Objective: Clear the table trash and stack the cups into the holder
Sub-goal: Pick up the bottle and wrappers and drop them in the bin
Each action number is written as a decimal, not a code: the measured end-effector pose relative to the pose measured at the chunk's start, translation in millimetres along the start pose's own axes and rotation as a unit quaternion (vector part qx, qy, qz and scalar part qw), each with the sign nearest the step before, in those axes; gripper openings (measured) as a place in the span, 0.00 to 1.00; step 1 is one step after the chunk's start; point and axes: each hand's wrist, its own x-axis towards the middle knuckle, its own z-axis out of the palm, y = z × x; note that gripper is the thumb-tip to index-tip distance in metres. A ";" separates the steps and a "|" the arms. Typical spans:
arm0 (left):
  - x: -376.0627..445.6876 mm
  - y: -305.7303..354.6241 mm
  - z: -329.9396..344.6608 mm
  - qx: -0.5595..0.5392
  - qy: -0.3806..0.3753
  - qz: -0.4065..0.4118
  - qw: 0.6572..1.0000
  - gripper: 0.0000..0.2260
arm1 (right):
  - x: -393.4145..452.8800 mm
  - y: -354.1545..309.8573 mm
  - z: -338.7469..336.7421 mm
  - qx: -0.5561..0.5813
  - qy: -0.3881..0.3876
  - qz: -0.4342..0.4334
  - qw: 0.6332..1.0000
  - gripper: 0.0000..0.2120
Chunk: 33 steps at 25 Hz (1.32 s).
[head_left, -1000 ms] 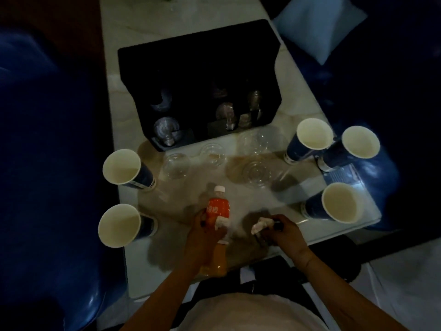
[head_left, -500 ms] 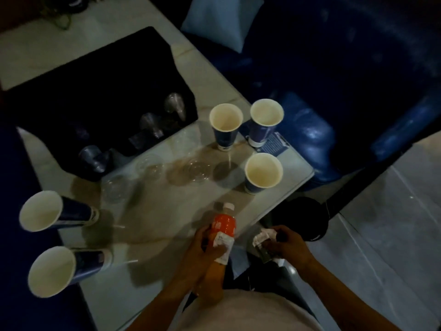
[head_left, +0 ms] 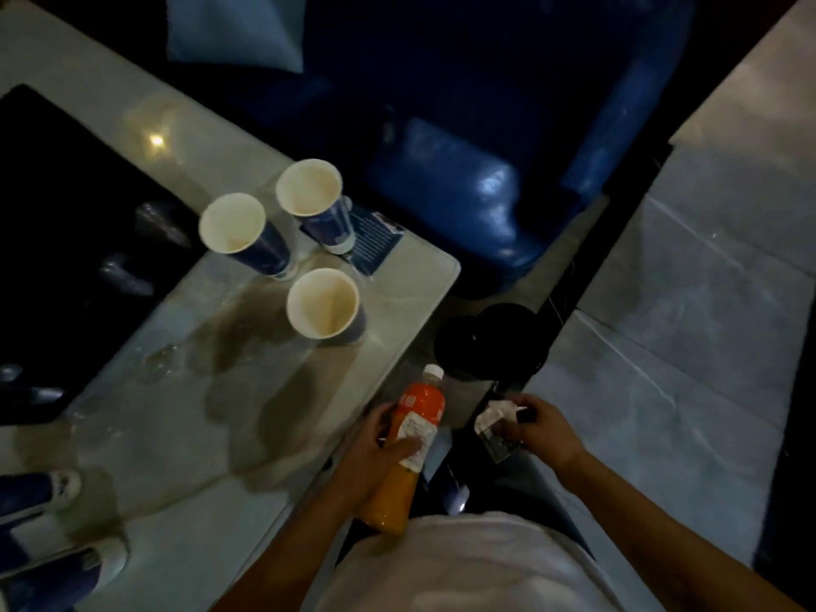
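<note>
My left hand (head_left: pixel 375 452) grips an orange juice bottle (head_left: pixel 404 452) with a white cap, held past the table's right edge. My right hand (head_left: pixel 536 428) holds crumpled white paper and small trash (head_left: pixel 496 419), just below a round black bin (head_left: pixel 490 342) on the floor. Three blue paper cups with white insides (head_left: pixel 232 223) (head_left: pixel 309 189) (head_left: pixel 322 302) stand near the table's right corner. Two more blue cups (head_left: pixel 37 490) (head_left: pixel 57 576) show at the bottom left, cut off by the frame. The black holder (head_left: pixel 66 214) fills the left side, with clear plastic cups inside it.
The pale marble table (head_left: pixel 154 435) has a wet stain in its middle and a clear plastic cup (head_left: pixel 159 360). A blue card (head_left: pixel 375 240) lies at its corner. A blue sofa (head_left: pixel 463 192) with a pale cushion (head_left: pixel 234 28) stands behind. Grey tiled floor lies to the right.
The view has swung right toward the floor and bin. Both hands, with the bottle and the trash, have moved off the table toward the black bin.
</note>
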 end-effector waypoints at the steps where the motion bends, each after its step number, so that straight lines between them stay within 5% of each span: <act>1: 8.4 5.5 9.5 0.010 -0.013 -0.005 1.000 0.32 | -0.4 6.0 -8.2 0.015 0.012 0.008 1.000 0.16; 10: 89.7 42.2 77.1 0.098 -0.095 -0.038 0.990 0.20 | 9.9 44.0 -53.7 0.148 0.100 0.071 0.981 0.16; 16: 151.5 34.7 108.4 0.153 -0.100 -0.083 0.980 0.24 | 60.7 74.1 -60.5 0.202 0.111 0.117 0.966 0.15; 24: 258.8 -1.8 141.8 0.209 -0.088 -0.128 0.966 0.25 | 184.7 133.5 -64.9 0.188 0.118 0.156 0.963 0.11; 28: 320.0 -19.6 172.1 0.159 -0.063 -0.141 0.975 0.13 | 255.7 166.6 -56.9 0.159 0.129 0.180 0.962 0.14; 33: 386.4 -48.3 208.5 0.179 -0.075 -0.163 0.967 0.22 | 330.0 201.9 -44.3 0.072 0.147 0.168 0.972 0.17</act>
